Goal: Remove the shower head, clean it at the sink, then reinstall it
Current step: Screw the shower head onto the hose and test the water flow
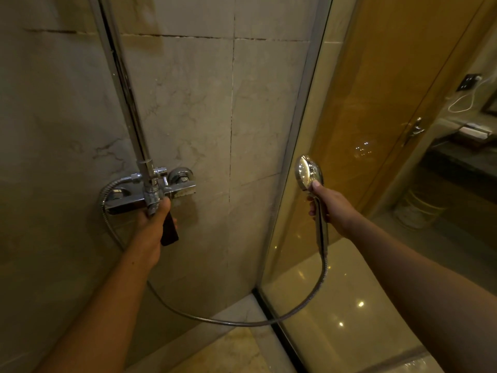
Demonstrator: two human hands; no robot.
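A chrome hand shower head [308, 173] is held upright in my right hand [329, 204], which grips its handle in front of the glass partition. Its metal hose [242, 323] droops in a long loop to the wall mixer tap [153, 195] on the marble wall. My left hand [153, 224] is closed around the tap's lever underneath the mixer, and a dark flat piece sticks out below my fingers. A chrome riser pipe [129, 103] climbs from the mixer out of the top of the view.
The glass shower wall [309, 130] stands to the right, with a wooden door [390, 103] and its handle behind it. A dark counter [457, 157] with small items is at the far right. A raised marble ledge [236, 319] runs along the floor corner.
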